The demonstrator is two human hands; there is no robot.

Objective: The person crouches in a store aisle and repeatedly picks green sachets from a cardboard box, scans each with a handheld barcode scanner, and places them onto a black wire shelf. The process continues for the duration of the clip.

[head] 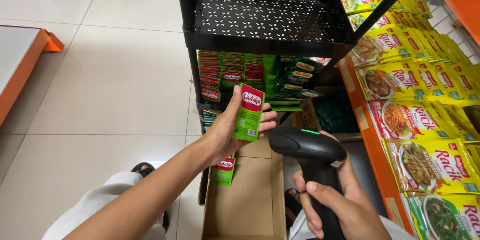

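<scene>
**Two hands, a barcode scanner and a green sachet above an open carton**

Seen from above, looking down. At 5 o'clock, nearest the viewer, the right hand [340,202] is clenched around the grip of a black handheld scanner [312,152]; the bottom of the grip and the wrist are cut off by the lower edge. The scanner's rounded head shows a small green light on top and faces 11 o'clock.

Just beyond it, near the centre, the left hand [227,132] comes in from 7 o'clock on a bare forearm. Its thumb and fingers grasp a small green sachet [248,112] with a red label, held upright; the fingers cover its far edges. A second green sachet [224,169] peeks out under the wrist, mostly hidden.

Below both hands lies an open cardboard carton [247,202]; the part in view shows only bare brown floor and flaps, its near end cut off.

Further off, at 12 o'clock, stands a black perforated metal trolley [267,17]. Its top tray looks bare; the lower tray holds upright rows of green packets [232,70], the right-hand ones darker and partly shadowed.

At 2 to 4 o'clock, an orange shelf [372,145] carries overlapping rows of yellow seasoning packets [405,80], running out of view.
</scene>
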